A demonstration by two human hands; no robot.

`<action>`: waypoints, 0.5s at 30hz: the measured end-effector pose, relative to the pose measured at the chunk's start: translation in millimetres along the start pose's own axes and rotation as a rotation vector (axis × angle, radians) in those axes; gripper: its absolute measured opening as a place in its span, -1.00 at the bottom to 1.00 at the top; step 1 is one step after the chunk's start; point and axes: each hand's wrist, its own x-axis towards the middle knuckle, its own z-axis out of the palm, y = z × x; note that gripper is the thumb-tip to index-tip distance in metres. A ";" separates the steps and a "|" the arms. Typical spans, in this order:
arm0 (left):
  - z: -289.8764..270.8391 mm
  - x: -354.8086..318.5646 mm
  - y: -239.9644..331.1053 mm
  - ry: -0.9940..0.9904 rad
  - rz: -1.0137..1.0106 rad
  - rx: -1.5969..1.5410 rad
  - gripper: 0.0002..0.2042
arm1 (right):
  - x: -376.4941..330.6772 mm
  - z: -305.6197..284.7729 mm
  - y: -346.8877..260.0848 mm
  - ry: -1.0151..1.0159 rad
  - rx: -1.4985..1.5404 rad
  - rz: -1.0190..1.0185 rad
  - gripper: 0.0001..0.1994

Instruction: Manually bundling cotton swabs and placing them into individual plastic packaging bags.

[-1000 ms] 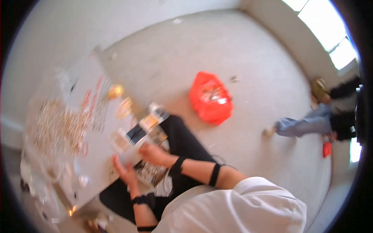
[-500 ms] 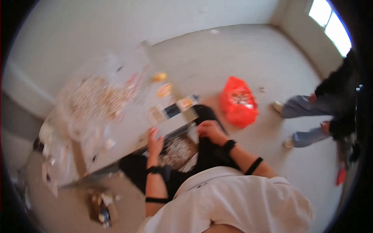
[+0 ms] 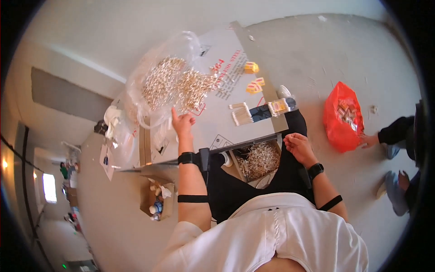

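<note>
A heap of cotton swabs point(image 3: 195, 88) lies on the table, spilling from a clear plastic bag point(image 3: 190, 43). My left hand point(image 3: 182, 123) is over the table at the near side of the heap. One finger points toward the swabs, the others are loosely bent, and nothing shows in it. My right hand point(image 3: 297, 144) is above my right thigh, its fingers curled together; whatever they may hold is hidden. Between my thighs, under the table edge, a box point(image 3: 240, 171) holds many loose swabs. A neat row of swabs point(image 3: 241, 114) lies at a dark strip point(image 3: 260, 112), beside a yellow-labelled swab pack point(image 3: 278, 107).
Yellow packets point(image 3: 254, 86) lie by the table's right edge. On the floor to the right, a person's hand point(image 3: 369, 140) is at a red plastic bag point(image 3: 337, 131) with packs in it. An open carton point(image 3: 147, 199) with bottles stands on the floor to the left.
My view has swung left. My left hand has moved forward from the table's near edge toward the swab heap. The other person has bent and reached to the red bag.
</note>
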 end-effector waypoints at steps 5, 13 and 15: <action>-37.1 35.4 -28.2 -0.072 -0.013 0.034 -0.15 | 10.5 11.2 8.1 -0.049 0.000 -0.042 -0.92; -7.6 67.9 -8.9 -0.048 -0.147 0.280 -0.19 | 19.9 15.1 14.2 -0.052 0.184 -0.014 -0.90; 7.7 58.0 -7.4 -0.003 -0.173 0.294 -0.31 | 13.8 7.8 9.8 0.015 0.147 -0.006 -0.89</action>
